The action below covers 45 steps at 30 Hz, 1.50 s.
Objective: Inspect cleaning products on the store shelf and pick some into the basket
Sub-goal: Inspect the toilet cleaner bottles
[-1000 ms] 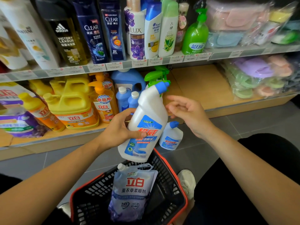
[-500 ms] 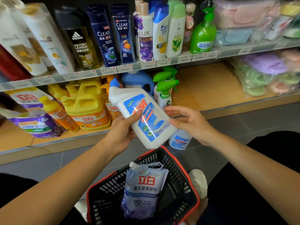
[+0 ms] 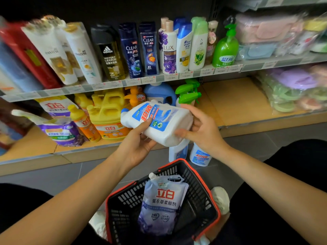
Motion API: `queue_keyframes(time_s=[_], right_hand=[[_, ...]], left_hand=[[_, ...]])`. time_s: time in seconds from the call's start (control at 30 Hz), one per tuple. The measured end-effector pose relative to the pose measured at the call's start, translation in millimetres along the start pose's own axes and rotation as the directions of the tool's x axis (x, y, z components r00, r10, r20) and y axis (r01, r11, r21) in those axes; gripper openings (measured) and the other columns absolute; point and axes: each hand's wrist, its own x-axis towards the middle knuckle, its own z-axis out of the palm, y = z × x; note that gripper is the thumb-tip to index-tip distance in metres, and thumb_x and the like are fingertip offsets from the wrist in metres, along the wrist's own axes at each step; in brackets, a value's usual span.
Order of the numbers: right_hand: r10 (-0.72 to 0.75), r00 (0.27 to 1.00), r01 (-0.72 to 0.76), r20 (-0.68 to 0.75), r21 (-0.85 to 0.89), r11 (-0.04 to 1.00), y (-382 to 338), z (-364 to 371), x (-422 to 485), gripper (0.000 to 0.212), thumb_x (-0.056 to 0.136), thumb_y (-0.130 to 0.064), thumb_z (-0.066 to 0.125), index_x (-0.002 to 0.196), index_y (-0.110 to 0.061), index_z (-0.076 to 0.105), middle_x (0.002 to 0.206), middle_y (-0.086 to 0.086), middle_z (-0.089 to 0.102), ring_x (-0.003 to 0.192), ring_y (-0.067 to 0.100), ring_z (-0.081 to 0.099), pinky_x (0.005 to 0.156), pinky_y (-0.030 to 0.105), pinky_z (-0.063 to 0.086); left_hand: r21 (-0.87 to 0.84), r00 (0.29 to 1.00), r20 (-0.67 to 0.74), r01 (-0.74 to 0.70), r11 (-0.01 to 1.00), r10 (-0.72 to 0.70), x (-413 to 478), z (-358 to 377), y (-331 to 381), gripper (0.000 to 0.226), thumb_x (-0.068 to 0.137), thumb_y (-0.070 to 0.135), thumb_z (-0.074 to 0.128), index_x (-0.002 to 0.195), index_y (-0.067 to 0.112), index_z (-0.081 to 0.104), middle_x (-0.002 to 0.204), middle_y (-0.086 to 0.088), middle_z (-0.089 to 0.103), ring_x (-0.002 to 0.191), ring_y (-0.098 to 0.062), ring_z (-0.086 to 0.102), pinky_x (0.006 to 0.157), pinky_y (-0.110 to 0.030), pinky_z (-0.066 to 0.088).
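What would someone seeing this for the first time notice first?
First, the white cleaner bottle, held on its side at the centre between the left hand and the right hand, in front of the lower shelf. Below it, a black basket with a red rim holds a purple-and-white refill pouch. Behind, shampoo bottles line the upper shelf, with yellow jugs beneath at left.

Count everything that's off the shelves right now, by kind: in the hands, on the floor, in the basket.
White cleaner bottles: 3 (held bottle, floor bottles)
Refill pouch: 1
Basket: 1
Total: 5
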Motion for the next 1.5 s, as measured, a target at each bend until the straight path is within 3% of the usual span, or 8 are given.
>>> queue_keyframes(time_s=[0.17,0.3,0.57,0.77,0.87,1.1,1.27,1.5], right_hand=[[-0.012,0.999,0.013,-0.036,0.013,1.0,-5.2,-2.8,1.1,0.044,0.082,-0.027,0.074,0.125,-0.035,0.064,0.12,-0.009,0.072,0.108,0.014,0.069,0.088,0.033,0.058],[0.002,1.0,0.0,-0.031,0.034,0.999,1.9,0.2,-1.0,0.052,0.091,-0.019,0.068,0.14,-0.029,0.052,0.123,0.004,0.071,0.12,0.031,0.063,0.097,0.043,0.055],[0.148,0.988,-0.15,0.034,0.069,0.986,20.0,15.9,-12.0,0.072,0.094,0.001,0.062,0.154,-0.025,0.031,0.143,-0.009,0.055,0.125,0.004,0.058,0.094,0.023,0.052],[0.277,0.958,-0.274,0.072,-0.05,0.96,27.8,-3.2,-1.3,0.027,0.089,-0.005,0.071,0.111,-0.021,0.07,0.116,0.003,0.073,0.098,0.003,0.071,0.077,0.014,0.054],[0.267,0.964,-0.264,0.022,-0.092,0.96,26.4,-14.5,10.2,0.034,0.086,-0.009,0.075,0.12,-0.009,0.068,0.112,0.006,0.073,0.102,0.014,0.071,0.079,0.018,0.056],[0.09,0.996,-0.091,-0.018,-0.019,0.996,11.4,-47.2,29.0,0.074,0.069,-0.026,0.086,0.136,-0.025,0.054,0.123,0.001,0.068,0.114,0.021,0.064,0.093,0.035,0.055],[0.068,0.995,-0.069,-0.074,-0.006,0.998,10.7,-46.4,28.6,0.044,0.072,-0.022,0.083,0.113,-0.024,0.067,0.109,-0.004,0.074,0.101,0.011,0.069,0.078,0.027,0.056],[0.059,0.955,-0.084,-0.29,-0.076,0.994,17.2,-51.2,44.6,0.037,0.068,-0.017,0.091,0.091,-0.032,0.067,0.088,-0.018,0.075,0.085,0.005,0.071,0.072,0.027,0.059]], left_hand=[[-0.017,1.0,0.0,-0.005,1.0,0.005,-7.3,-3.4,3.1,0.06,0.073,0.013,0.081,0.129,0.008,0.059,0.116,-0.016,0.074,0.103,-0.031,0.074,0.071,-0.043,0.063],[-0.002,0.999,0.009,-0.034,0.999,0.034,-7.7,-5.9,6.3,0.063,0.073,0.014,0.083,0.131,0.009,0.058,0.119,-0.016,0.073,0.107,-0.032,0.073,0.071,-0.042,0.063],[0.224,0.97,0.023,-0.24,0.945,0.241,3.9,-12.0,11.9,0.059,0.074,0.015,0.082,0.129,0.008,0.06,0.121,-0.011,0.073,0.11,-0.029,0.072,0.08,-0.043,0.063],[0.546,0.882,0.19,-0.46,0.7,0.432,10.9,-19.1,17.6,0.061,0.068,0.013,0.088,0.123,0.007,0.063,0.116,-0.006,0.075,0.106,-0.028,0.073,0.076,-0.042,0.063],[0.684,0.84,0.362,-0.534,0.497,0.405,14.9,-16.6,10.9,0.058,0.068,0.011,0.091,0.121,0.012,0.065,0.116,-0.003,0.076,0.105,-0.023,0.073,0.079,-0.04,0.063],[0.788,0.778,0.571,-0.609,0.094,0.262,32.7,-2.9,-14.9,0.063,0.069,0.016,0.093,0.125,0.022,0.063,0.118,0.0,0.067,0.108,-0.016,0.067,0.085,-0.041,0.061],[0.765,0.72,0.635,-0.637,-0.095,0.28,56.3,9.7,-31.5,0.073,0.066,0.027,0.091,0.133,0.024,0.061,0.113,0.0,0.064,0.103,-0.019,0.062,0.083,-0.045,0.056],[0.746,0.684,0.65,-0.657,-0.108,0.331,93.4,30.5,-64.4,0.075,0.067,0.029,0.092,0.134,0.024,0.06,0.103,0.003,0.059,0.093,-0.014,0.057,0.08,-0.041,0.055]])
